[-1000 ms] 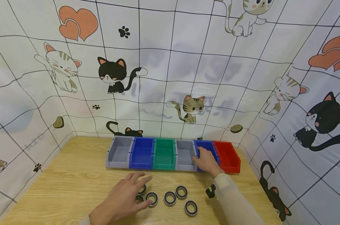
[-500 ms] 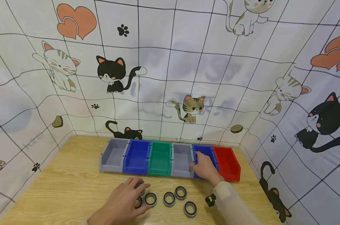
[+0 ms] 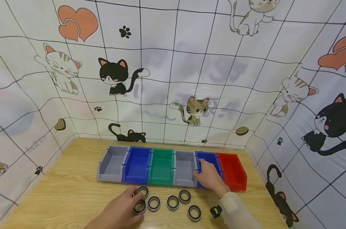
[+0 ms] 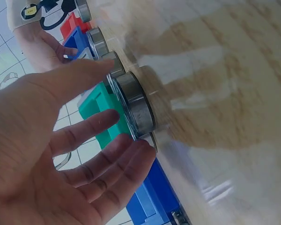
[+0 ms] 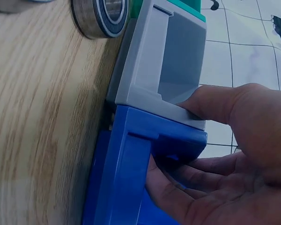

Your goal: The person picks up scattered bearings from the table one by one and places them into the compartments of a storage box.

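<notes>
A joined row of coloured plastic storage bins stands across the wooden table. My right hand [image 3: 209,175] grips the wall between the right-hand grey bin [image 3: 185,165] and the right-hand blue bin [image 5: 145,124]. The thumb is on the grey side and the fingers reach inside the blue one. Several ball bearings lie flat in front of the bins. My left hand [image 3: 120,206] is held around the nearest left bearing [image 4: 136,105], with fingers loosely bent and thumb apart from them. Behind that one, another bearing [image 3: 143,191] is close to the fingertips.
At the row's right end is a red bin [image 3: 232,171]; a green bin [image 3: 162,167], a blue bin [image 3: 137,165] and a grey bin [image 3: 113,163] form its left part. A cat-print curtain [image 3: 158,79] hangs behind the table [image 3: 61,187]. More bearings [image 3: 194,212] lie between the hands.
The bin row has slid toward me, its left end most, with my right hand gripping it. My left hand has drawn back slightly left, and its fingers have come down around the near-left bearing.
</notes>
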A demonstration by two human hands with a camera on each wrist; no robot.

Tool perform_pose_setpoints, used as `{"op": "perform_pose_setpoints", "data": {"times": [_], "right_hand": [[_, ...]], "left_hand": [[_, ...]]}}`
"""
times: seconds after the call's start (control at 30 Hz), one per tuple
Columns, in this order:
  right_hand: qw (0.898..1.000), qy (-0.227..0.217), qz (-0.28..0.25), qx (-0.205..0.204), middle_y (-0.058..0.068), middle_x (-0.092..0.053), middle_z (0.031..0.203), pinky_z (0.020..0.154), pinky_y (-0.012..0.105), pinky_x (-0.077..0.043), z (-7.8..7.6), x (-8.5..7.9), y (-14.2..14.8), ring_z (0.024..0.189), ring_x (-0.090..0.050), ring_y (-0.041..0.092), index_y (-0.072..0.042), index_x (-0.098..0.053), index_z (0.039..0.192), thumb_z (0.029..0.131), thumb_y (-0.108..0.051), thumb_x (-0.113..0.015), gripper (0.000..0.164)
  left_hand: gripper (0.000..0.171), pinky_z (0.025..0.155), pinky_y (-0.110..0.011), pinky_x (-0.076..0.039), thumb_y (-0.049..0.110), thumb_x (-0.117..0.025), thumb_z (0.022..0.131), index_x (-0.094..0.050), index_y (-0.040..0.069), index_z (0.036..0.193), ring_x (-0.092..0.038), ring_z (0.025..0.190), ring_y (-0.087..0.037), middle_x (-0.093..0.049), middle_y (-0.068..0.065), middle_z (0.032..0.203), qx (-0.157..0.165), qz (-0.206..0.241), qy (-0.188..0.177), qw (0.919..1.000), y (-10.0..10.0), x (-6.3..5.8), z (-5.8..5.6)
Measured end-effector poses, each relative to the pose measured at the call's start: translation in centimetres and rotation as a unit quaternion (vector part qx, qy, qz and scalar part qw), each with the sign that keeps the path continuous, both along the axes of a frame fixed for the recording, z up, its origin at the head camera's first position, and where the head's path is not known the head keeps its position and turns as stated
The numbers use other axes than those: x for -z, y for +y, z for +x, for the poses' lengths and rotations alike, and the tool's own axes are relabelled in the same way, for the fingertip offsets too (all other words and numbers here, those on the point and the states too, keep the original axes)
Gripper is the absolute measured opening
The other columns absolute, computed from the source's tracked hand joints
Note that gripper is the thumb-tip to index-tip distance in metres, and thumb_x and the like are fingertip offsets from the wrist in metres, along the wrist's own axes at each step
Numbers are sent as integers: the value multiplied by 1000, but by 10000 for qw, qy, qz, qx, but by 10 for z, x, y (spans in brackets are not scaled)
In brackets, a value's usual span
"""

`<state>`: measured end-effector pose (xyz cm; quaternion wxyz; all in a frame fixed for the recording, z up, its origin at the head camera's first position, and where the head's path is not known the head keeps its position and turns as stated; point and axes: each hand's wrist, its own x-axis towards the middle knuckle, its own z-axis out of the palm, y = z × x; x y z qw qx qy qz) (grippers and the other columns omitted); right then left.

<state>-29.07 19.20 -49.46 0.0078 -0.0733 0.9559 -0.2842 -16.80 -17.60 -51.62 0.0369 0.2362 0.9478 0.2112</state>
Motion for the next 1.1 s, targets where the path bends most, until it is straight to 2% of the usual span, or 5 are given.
{"op": "perform_pose_setpoints", "data": {"times": [0.27, 0.47, 0.7, 0.83, 1.1], "right_hand": [[10000, -4, -21, -16, 31, -75, 148, 109, 63, -69, 4, 1, 1, 121, -81, 36, 15, -57, 160, 101, -12, -87, 72], [9999, -56, -92, -22, 32, -73, 153, 112, 66, -66, 4, -3, 3, 132, -79, 44, 13, -60, 158, 102, -19, -89, 71], [9877, -741, -1377, 43, 36, -68, 157, 81, 48, -76, -4, -2, 12, 93, -88, 30, 8, -56, 165, 109, -20, -84, 68], [9786, -989, -1787, 248, 34, -67, 159, 83, 48, -76, -6, -1, 14, 114, -86, 37, 5, -56, 166, 107, -17, -86, 69], [9762, -1047, -1862, 365, 31, -69, 157, 85, 52, -76, -2, -3, 12, 121, -83, 40, 1, -58, 165, 105, -19, -88, 70]], "left_hand": [[43, 74, -26, -59, 32, -101, 91, -82, 19, 128, -55, 93, -1, -63, 5, 116, 167, 128, -323, 9993, 1, 0, -5], [41, 74, -26, -58, 28, -101, 91, -81, 19, 125, -53, 90, 1, -60, 5, 113, 301, 131, -225, 9992, 1, 0, -8], [39, 77, -28, -61, 29, -101, 92, -78, 18, 122, -54, 91, 2, -62, 6, 114, 291, 118, -451, 9985, 0, 0, -11], [39, 77, -27, -61, 28, -101, 92, -78, 19, 121, -55, 92, 2, -63, 6, 115, 327, 212, -548, 9977, 0, 1, -11], [39, 77, -26, -62, 25, -102, 89, -81, 18, 120, -57, 91, 3, -63, 5, 114, 273, 335, -716, 9965, -1, 3, -12]]}}
